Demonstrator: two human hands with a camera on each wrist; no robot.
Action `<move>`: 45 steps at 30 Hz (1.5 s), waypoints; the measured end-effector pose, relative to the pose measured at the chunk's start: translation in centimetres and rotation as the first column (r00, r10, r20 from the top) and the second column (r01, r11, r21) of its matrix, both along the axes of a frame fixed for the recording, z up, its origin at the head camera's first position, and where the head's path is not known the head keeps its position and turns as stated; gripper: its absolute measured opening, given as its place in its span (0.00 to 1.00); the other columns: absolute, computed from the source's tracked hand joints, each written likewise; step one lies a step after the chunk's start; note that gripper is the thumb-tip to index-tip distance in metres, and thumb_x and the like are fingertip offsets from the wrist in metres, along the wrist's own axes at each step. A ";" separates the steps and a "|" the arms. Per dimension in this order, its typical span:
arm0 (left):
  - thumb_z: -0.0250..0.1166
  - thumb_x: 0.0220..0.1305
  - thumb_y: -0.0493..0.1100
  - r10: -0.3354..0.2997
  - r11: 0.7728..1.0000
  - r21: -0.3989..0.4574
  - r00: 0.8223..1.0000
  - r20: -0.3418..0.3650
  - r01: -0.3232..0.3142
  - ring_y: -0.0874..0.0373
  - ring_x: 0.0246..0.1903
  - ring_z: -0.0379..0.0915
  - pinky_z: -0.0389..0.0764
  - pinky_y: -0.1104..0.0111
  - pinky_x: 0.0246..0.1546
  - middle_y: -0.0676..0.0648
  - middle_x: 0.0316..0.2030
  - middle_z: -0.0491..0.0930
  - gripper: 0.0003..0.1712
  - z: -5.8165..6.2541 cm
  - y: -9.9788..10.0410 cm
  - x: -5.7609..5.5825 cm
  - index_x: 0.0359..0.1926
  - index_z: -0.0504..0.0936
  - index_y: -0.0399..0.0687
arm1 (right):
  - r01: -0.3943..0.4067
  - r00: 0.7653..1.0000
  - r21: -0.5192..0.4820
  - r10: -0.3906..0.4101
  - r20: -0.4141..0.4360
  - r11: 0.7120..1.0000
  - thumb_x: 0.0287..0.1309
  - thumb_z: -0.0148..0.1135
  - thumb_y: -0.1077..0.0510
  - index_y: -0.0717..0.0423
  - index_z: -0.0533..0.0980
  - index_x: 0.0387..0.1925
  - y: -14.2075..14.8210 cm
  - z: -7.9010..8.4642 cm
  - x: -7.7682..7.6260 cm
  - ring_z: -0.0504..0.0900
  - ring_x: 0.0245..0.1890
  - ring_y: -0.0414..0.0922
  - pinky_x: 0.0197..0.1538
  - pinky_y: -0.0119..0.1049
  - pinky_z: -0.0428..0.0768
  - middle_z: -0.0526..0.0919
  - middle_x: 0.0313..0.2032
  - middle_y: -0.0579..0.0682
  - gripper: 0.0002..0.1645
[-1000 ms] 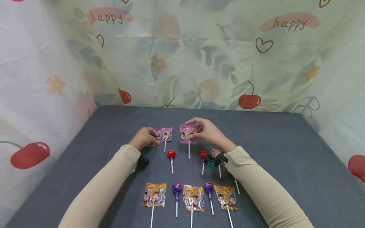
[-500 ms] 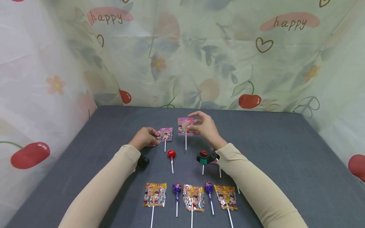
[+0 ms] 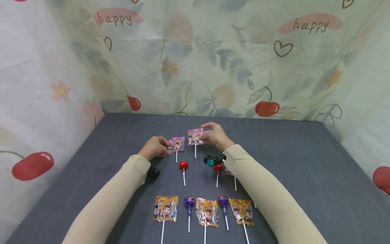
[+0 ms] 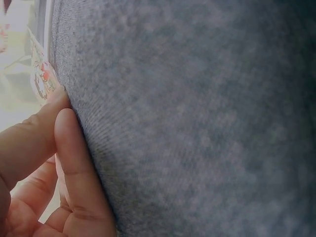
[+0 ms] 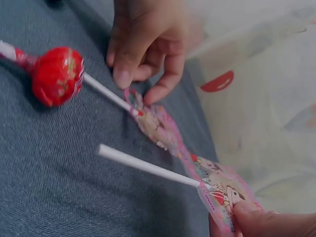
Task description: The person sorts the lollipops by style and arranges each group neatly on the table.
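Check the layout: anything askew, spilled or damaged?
Only mild tilt, nothing visibly spilled or torn. In the nearest row, the rightmost yellow-wrapped lollipop and the right purple lollipop slant, stick ends toward the right, while the left purple lollipop lies nearly straight. The right sleeve blocks part of the view.

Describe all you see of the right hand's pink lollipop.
The pink lollipop has a squarish, glossy, plastic-looking wrapper printed with cartoon figures, and a white stick. The right hand pinches the wrapper's right side. In the head view it shows right of and a little higher than the second lollipop at the left hand, stick pointing downward. The candy inside cannot be made out.
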State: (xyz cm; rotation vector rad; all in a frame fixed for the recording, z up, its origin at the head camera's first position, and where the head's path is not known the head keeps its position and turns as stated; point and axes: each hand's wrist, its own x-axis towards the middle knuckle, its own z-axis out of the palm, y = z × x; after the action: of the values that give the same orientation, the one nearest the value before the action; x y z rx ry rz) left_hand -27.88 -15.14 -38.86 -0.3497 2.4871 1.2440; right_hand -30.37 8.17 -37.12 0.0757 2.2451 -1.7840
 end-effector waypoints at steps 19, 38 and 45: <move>0.71 0.54 0.31 0.016 1.000 -0.004 1.000 0.010 -0.016 0.60 0.23 0.71 0.78 0.75 0.23 0.41 0.40 0.71 0.18 -0.1 0.0 -0.2 0.45 0.78 0.42 | 0.019 0.999 0.198 -0.025 0.025 0.980 0.52 0.68 0.71 0.57 0.73 0.55 -1.7 -1.3 -0.1 0.78 0.23 0.40 0.33 0.35 0.84 0.78 0.32 0.56 0.28; 0.71 0.54 0.31 0.000 1.000 0.013 1.000 -0.003 0.000 0.60 0.24 0.71 0.79 0.75 0.24 0.41 0.40 0.71 0.18 0.0 0.1 -0.2 0.45 0.78 0.41 | -0.007 1.000 0.426 0.016 -0.019 0.905 0.50 0.71 0.68 0.60 0.74 0.51 -2.4 -1.7 -0.4 0.76 0.19 0.39 0.27 0.29 0.81 0.77 0.48 0.62 0.24; 0.71 0.54 0.31 0.006 1.000 0.005 1.000 0.010 -0.006 0.59 0.23 0.71 0.78 0.75 0.24 0.42 0.39 0.71 0.17 -0.1 0.1 -0.2 0.45 0.78 0.42 | -0.020 0.999 0.427 0.035 -0.028 0.904 0.50 0.71 0.68 0.62 0.75 0.51 -2.4 -1.7 -0.3 0.76 0.19 0.39 0.27 0.29 0.81 0.77 0.50 0.63 0.24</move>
State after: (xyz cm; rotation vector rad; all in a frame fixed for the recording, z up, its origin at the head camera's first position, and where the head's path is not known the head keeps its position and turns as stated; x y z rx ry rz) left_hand -28.09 -15.05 -38.95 -0.3616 2.4762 1.2482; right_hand -30.67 5.76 -38.83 0.0978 2.6089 -1.2558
